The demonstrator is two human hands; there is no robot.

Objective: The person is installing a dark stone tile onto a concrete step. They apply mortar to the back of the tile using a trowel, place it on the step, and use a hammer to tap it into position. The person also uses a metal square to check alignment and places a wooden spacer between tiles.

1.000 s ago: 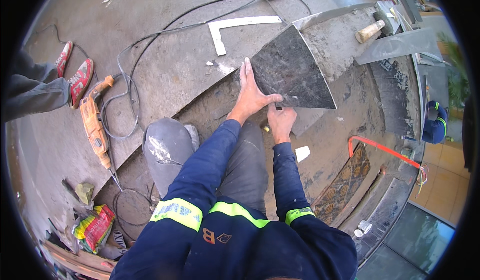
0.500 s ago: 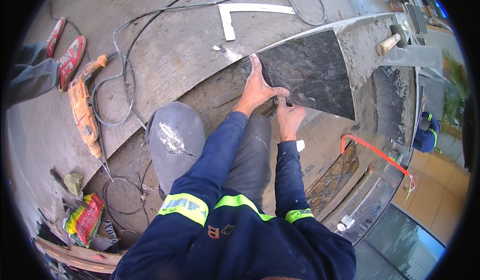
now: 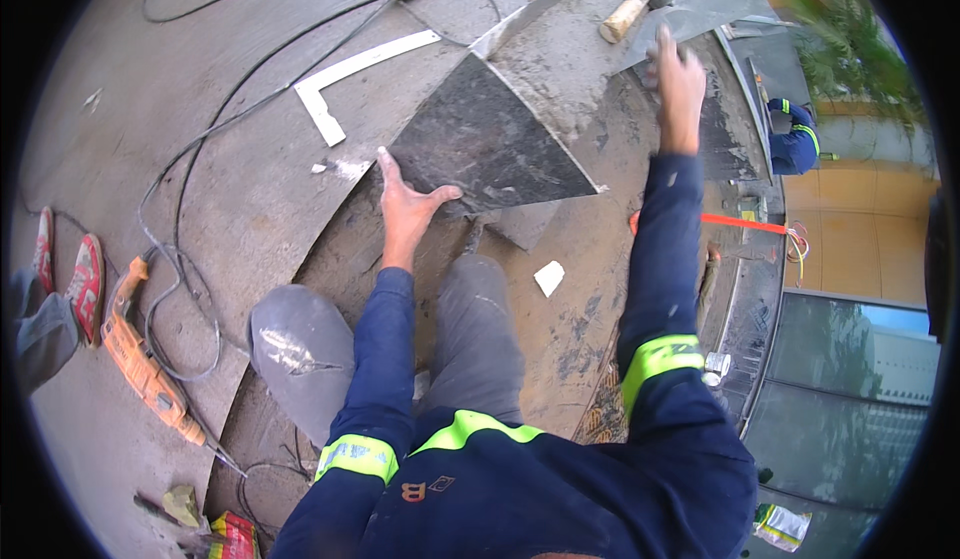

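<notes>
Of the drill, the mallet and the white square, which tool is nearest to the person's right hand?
The wooden-handled mallet, close to the right hand; the orange drill and white L-shaped square lie farther left.

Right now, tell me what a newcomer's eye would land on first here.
Probably the dark slab in the middle, with the left hand spread at its near left corner. Next, the orange drill lying at the left and the white L-shaped square up and left of the slab. The right hand is held out at upper right, near a wooden-handled tool.
</notes>
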